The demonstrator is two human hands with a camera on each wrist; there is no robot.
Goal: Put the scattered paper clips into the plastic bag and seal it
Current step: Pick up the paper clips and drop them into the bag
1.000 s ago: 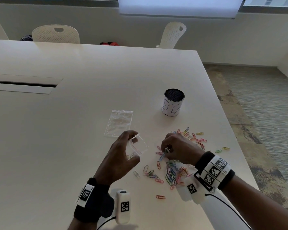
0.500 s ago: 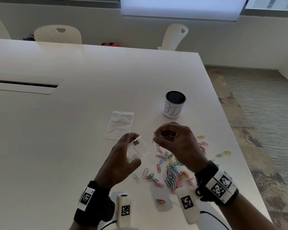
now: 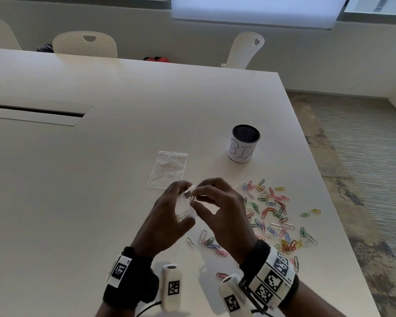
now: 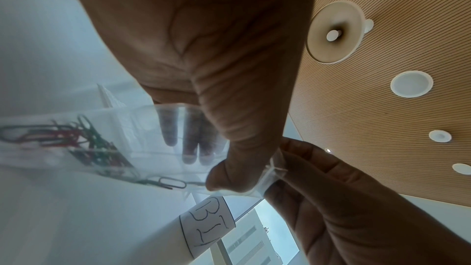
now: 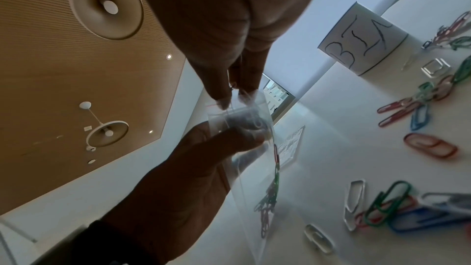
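Left hand (image 3: 167,216): raised above the worktop (image 3: 101,179), fingers and thumb curled round a small clear plastic bag (image 5: 244,148) — it grips the bag near its open mouth.
Right hand (image 3: 220,209): just beside the left, fingertips pinched together at the bag's mouth; a few paper clips (image 3: 193,198) seem to be caught in the pinch, though they are small and partly hidden.
Bag contents: several clips — red, green and dark ones — lie bunched in the lower part (image 4: 76,140) of the held bag.
Scattered paper clips (image 3: 272,216): many coloured ones spread on the worktop to the right of the hands, with a smaller cluster (image 3: 212,244) below the hands and one pink clip (image 3: 222,275) near the right wrist.
Second bag (image 3: 168,169): clear, lying flat on the worktop beyond the hands, apart from them.
Cup (image 3: 244,144): dark mesh cylinder wrapped in white paper with handwritten letters, upright beyond the clip pile.
Chairs (image 3: 85,43): white, at the worktop's far edge.
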